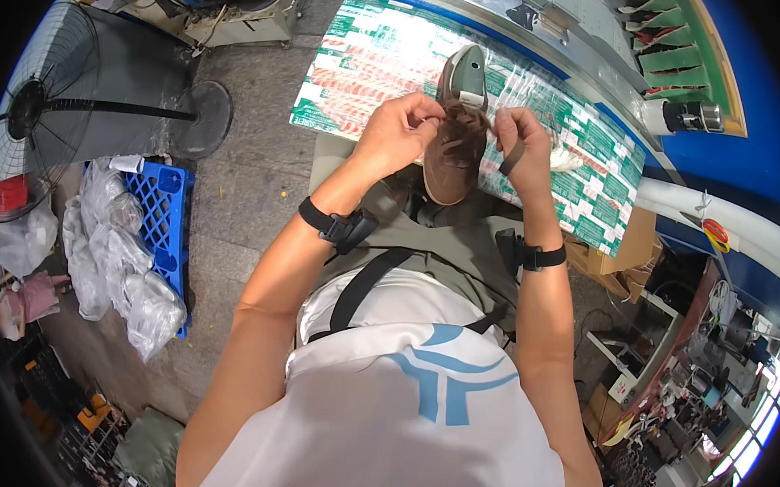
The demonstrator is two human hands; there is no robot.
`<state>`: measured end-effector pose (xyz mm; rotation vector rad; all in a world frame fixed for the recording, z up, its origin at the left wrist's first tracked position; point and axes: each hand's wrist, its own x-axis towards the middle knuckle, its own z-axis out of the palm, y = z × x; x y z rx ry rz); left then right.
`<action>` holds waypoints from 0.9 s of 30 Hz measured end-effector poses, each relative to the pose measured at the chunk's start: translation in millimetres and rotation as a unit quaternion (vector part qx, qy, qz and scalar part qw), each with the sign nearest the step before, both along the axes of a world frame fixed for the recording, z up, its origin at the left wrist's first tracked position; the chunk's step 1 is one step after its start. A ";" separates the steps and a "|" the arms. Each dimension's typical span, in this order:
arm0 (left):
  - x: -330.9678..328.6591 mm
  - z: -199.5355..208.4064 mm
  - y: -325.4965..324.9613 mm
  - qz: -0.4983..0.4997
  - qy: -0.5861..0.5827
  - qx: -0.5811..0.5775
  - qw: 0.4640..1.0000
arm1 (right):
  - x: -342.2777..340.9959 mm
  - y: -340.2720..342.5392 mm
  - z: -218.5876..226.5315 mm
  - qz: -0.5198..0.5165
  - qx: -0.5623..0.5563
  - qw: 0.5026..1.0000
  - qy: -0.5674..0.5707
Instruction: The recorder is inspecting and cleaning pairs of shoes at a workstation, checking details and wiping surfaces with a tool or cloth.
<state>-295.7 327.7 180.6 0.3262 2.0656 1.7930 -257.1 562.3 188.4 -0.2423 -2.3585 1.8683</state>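
A brown lace-up shoe [453, 170] stands on the table in front of me, toe toward my body and heel away. Its opening shows a green-grey insole [469, 73]. Brown laces [465, 118] cross the upper between my hands. At the shoe's left side my left hand [397, 134] is closed, thumb and fingertips pinched at the laces. On the other side my right hand [527, 141] is curled shut on a lace, and a flat dark strip hangs from its fingers. The exact grip of the left fingertips is partly hidden.
A green, white and red printed sheet [345, 94] covers the table. White crumpled material [567, 154] lies right of my right hand. A metal-edged blue machine [574, 36] borders the far side. Leftward are a black fan [31, 105] and a blue crate [161, 222] with plastic bags [114, 251].
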 end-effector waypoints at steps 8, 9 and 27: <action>12.2 -1.5 31.8 0.063 0.154 -0.162 0.973 | 45.4 9.4 -0.7 0.074 0.121 0.980 -0.139; 10.9 -3.3 33.5 0.064 0.175 -0.177 0.966 | 45.8 11.4 2.1 0.072 0.121 0.980 -0.140; 2.0 -18.2 0.8 0.128 -0.233 0.216 0.939 | 11.0 -15.3 -18.2 -0.107 -0.153 0.975 -0.118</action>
